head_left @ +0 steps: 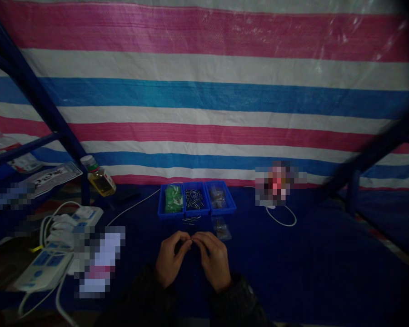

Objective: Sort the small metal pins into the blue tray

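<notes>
My left hand [172,259] and my right hand [214,259] meet fingertip to fingertip low in the middle of the view. Both are closed in a pinch; whatever lies between the fingertips is too small to make out. Just beyond them, several thin dark metal pins [190,220] lie loose on the blue surface. A small clear plastic bag [221,228] with dark pieces inside lies beyond my right hand. Farther back stand three blue bins in a row: a left bin with green packets [173,198], a middle bin with many metal pins [194,199], a right bin with clear bags [218,198].
At left are white power strips [44,268] with plugs and cables, a blurred-out flat item [102,263] and a bottle of yellow liquid [98,176]. A blurred-out object [275,184] with a white cord [295,220] sits back right. Blue metal bars [37,93] and a striped sheet [204,100] enclose the space.
</notes>
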{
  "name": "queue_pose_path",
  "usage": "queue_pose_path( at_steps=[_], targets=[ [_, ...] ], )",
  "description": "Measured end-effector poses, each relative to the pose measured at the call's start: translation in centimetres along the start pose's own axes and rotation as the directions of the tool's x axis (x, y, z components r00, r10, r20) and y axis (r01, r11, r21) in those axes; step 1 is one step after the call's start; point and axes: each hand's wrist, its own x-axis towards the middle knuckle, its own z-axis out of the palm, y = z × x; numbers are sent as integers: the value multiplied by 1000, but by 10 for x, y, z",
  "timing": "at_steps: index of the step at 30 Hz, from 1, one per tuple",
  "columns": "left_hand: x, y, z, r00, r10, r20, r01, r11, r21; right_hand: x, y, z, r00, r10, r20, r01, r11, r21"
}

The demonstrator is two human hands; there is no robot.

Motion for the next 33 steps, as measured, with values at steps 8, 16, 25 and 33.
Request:
queue_pose_path(
  at_steps=[8, 16, 25, 33],
  targets=[
    [-2, 1, -1, 999, 40, 2, -40, 999, -21, -1, -6, 0, 997, 32, 66, -32, 999, -9],
    [-3, 0, -1, 999, 38, 2, -38, 999, -3, -3, -4, 1, 999, 23, 44, -22, 1000, -16],
    [-3, 1, -1, 999, 46, -26, -46, 999, -3, -7, 0, 3, 995, 72, 64, -73, 997, 13],
    [-4, 1, -2, 1000, 30, -2, -30, 1000, -8, -7, -2, 2, 985, 154, 81, -157, 987, 32]
  ],
)
